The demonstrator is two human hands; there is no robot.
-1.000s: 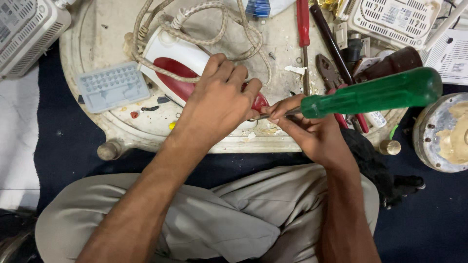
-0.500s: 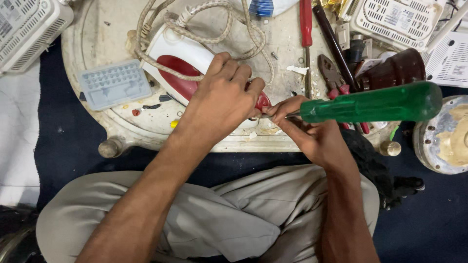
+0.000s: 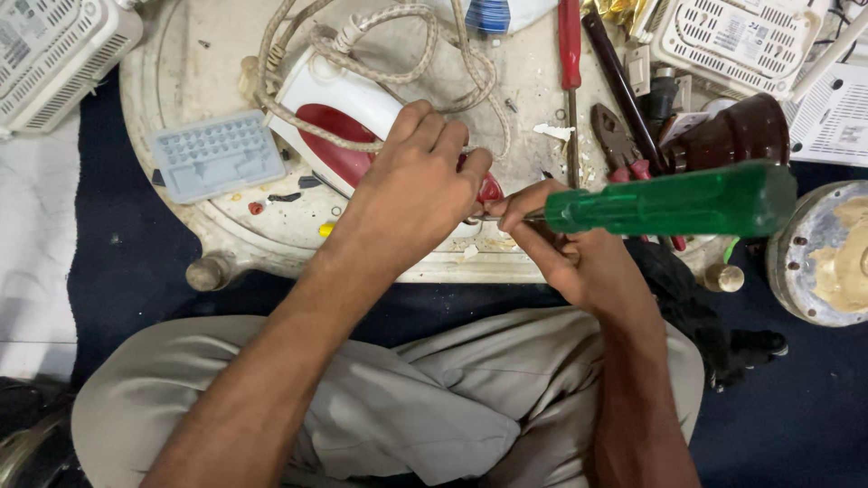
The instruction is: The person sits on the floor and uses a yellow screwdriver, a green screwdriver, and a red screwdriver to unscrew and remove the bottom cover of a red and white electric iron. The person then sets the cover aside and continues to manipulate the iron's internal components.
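Note:
A white and red clothes iron [image 3: 339, 122] lies on a round, worn white board [image 3: 181, 81], its braided cord [image 3: 398, 36] looped above it. My left hand [image 3: 416, 185] presses down on the iron's near end, covering it. My right hand [image 3: 579, 258] pinches the metal shaft of a screwdriver with a big green handle [image 3: 674, 201]. The handle points right; the tip meets the iron under my left fingers and is hidden.
A grey bit case [image 3: 215, 155] lies left of the iron. A red-handled screwdriver [image 3: 570, 54], pliers [image 3: 624, 145] and a dark brown pot [image 3: 732, 131] sit to the right. White vented boxes [image 3: 50, 45] stand at both top corners, a round metal part [image 3: 827, 253] at far right.
The green handle has swung slightly, from tilted up to nearly level. My left hand stays on the iron.

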